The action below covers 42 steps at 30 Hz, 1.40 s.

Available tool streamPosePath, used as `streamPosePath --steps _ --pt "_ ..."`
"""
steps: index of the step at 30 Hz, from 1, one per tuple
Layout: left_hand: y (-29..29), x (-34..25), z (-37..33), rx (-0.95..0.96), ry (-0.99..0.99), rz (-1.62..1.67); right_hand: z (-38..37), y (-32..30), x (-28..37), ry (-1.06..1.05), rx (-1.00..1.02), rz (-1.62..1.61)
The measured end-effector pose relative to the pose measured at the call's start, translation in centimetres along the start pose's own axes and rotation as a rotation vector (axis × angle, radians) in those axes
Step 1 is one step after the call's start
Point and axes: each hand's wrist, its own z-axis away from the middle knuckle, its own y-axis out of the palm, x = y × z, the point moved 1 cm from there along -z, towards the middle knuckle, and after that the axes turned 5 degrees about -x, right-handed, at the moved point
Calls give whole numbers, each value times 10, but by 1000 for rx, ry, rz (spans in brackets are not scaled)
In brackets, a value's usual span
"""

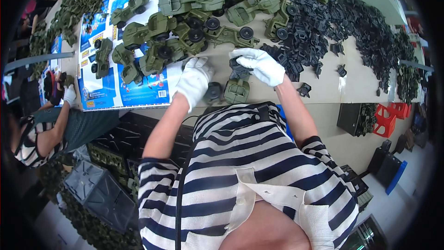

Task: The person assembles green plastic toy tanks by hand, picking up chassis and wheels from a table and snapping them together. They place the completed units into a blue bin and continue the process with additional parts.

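Note:
A green toy vehicle (237, 91) with a black wheel (213, 92) lies at the table's front edge, between my two gloved hands. My right hand (260, 65) has its thumb and fingers closed on a black plastic part (239, 68) just beyond the vehicle's green body. To the left, my left hand (196, 79) is curled with its fingers pointing away from me; whatever lies under its fingertips is hidden. Just past both hands, a green toy vehicle with black wheels (233, 37) lies at the edge of a heap of similar vehicles (194, 0).
Small black parts (305, 32) spread over the table's right side. Blue printed sheets (141, 93) lie under vehicles on the left. Another person's gloved hand (69, 94) shows at far left. Red stools (385, 121) stand at right; a grey crate (95, 192) sits below left.

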Motion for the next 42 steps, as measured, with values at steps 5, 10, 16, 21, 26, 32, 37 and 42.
streamPosePath --steps 5,10,16,21,26,32,37,42 --pt "-41 -49 7 -510 -870 1632 -5 45 -11 -148 41 153" --pt "-29 -64 4 -785 -1125 1968 -12 71 -32 -532 -330 1074" --pt "-22 -25 34 -221 -1131 2266 -1 77 17 -572 370 1264" --pt "-3 -31 52 -142 -1011 2372 11 97 23 -454 612 1327" --pt "0 -28 50 -350 -1387 1486 18 72 -31 36 497 1151" --pt "84 -3 40 -390 -1149 1475 25 57 -52 -100 735 1406" --pt "85 -28 13 -611 -1087 1232 7 23 -46 -393 451 1313" --pt "67 -49 6 -978 -1165 1325 -46 37 -41 -105 -324 681"
